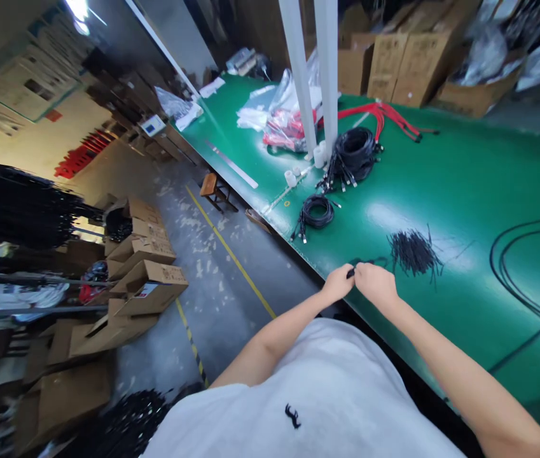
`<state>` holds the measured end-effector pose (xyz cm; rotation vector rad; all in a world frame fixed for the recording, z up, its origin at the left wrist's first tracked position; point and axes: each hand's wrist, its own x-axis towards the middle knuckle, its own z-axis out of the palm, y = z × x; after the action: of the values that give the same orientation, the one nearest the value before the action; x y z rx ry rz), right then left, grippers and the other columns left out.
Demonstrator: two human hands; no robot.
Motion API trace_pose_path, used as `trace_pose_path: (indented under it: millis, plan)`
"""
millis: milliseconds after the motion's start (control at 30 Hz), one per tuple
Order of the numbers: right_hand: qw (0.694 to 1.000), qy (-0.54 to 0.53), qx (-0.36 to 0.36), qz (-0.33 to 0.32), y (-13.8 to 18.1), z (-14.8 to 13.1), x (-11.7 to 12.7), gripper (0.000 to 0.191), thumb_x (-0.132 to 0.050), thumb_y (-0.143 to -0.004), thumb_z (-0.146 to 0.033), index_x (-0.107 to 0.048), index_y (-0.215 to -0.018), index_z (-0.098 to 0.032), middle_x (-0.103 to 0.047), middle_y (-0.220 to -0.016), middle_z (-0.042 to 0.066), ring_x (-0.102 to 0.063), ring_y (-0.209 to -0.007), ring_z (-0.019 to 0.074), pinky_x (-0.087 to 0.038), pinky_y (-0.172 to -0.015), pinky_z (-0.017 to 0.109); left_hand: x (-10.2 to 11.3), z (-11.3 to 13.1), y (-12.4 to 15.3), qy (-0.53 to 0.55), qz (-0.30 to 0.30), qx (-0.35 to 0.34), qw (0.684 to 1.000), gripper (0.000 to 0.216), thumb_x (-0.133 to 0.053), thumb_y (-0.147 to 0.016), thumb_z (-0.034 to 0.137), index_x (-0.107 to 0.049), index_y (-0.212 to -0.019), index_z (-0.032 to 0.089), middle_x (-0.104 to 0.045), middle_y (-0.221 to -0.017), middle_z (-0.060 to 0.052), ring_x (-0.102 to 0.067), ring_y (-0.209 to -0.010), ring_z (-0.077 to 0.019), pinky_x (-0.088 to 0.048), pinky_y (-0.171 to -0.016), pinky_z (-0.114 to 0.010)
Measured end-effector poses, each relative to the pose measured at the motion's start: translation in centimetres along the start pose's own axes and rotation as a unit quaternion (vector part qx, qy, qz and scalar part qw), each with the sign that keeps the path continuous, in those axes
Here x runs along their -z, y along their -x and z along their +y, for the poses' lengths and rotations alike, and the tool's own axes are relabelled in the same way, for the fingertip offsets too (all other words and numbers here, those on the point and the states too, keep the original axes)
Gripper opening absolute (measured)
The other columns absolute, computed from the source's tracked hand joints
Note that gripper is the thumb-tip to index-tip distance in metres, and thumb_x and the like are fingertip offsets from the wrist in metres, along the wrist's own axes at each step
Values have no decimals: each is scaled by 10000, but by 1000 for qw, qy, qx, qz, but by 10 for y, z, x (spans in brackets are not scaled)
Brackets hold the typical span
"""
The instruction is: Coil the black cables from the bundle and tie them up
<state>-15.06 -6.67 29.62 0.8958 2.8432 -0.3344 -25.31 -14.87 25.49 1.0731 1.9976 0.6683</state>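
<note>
My left hand (338, 284) and my right hand (375, 282) meet at the near edge of the green table (470, 191). Both are closed in a pinch on a thin black cable (367, 261) that runs from my fingers toward a loose pile of short black ties (413, 251) just beyond my right hand. A small coiled black cable bundle (316, 213) lies further left on the table. A larger heap of coiled black cables (353, 156) sits behind it.
Two white posts (315, 76) rise from the table. Red cables (384, 117) and plastic bags (279, 114) lie at the far end. Long black cable loops (522, 267) lie at the right. Cardboard boxes (145, 267) stand on the floor at left, more boxes (408, 57) behind the table.
</note>
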Motion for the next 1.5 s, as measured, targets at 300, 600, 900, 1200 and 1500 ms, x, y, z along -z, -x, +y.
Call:
trace_pose_path:
  millis: [300,600,900,1200,1500]
  plan:
    - [808,-556,-187,-58,55,-4,-5,319,-453,-850,-408,-551,-651,-179,-439,-521,-19,-321,-498,105,-240,-529,263,-9,25,47,478,-42,79,874,371,-720,-797,466,-479,-801,184,-502,-724,50,-481,-712,-85,-414,-732,-225]
    - [836,-483,-146,214,99,63,30,451,-742,-744,-475,-653,-1109,-225,-649,-1054,94,-589,-985,243,-480,-876,372,20,50,67,569,-79,63,816,480,-809,-704,547,-505,-784,184,-353,-580,107,-334,-547,-44,-511,-859,-301]
    - [792,-586,-173,-7,55,51,-22,353,-645,-817,-482,-559,-1043,-225,-577,-672,-26,-563,-556,161,-478,-581,308,57,31,41,177,-182,-22,967,327,-548,-926,497,-593,-974,177,-639,-834,-9,-585,-824,-143,-461,-891,-310]
    - [967,-245,74,-12,15,48,11,254,-613,-887,-317,-614,-1119,-213,-695,-1045,80,-652,-919,242,-465,-799,356,80,9,-30,-206,-131,-336,910,338,-410,-1016,359,-656,-1152,170,-689,-1040,-92,-597,-1081,-202,-388,-1141,-461]
    - [996,-72,12,46,-170,-43,-8,178,-441,-983,-209,-569,-1063,-113,-651,-913,142,-597,-875,264,-350,-806,369,179,-74,-146,-101,112,-244,958,459,-331,-1025,439,-485,-1418,262,-436,-1551,-99,-296,-1507,-226,-197,-1254,-489]
